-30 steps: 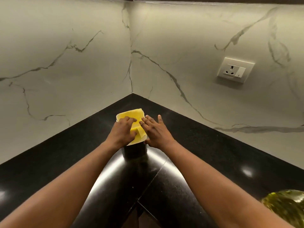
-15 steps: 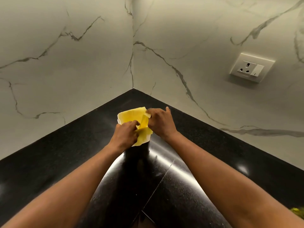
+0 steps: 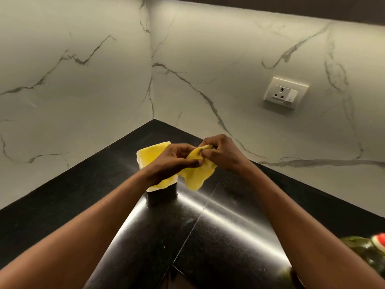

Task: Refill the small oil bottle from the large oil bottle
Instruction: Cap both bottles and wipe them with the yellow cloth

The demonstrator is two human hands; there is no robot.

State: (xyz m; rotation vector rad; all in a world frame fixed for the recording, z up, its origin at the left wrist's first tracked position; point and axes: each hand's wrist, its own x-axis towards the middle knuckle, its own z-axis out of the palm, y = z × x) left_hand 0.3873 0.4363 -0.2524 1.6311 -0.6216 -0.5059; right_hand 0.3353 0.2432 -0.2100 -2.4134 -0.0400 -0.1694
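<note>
The left hand [image 3: 173,161] and right hand [image 3: 223,153] both pinch a yellow cloth [image 3: 198,174]; the bottle [image 3: 362,251] is well apart, near right.

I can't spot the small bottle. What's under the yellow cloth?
Only a pale edge of some object on the black counter shows beneath the yellow cloth. The cloth and left hand cover the rest; what it is cannot be told.

Black countertop [image 3: 229,236], yellow-topped box [image 3: 151,156] on it
</note>
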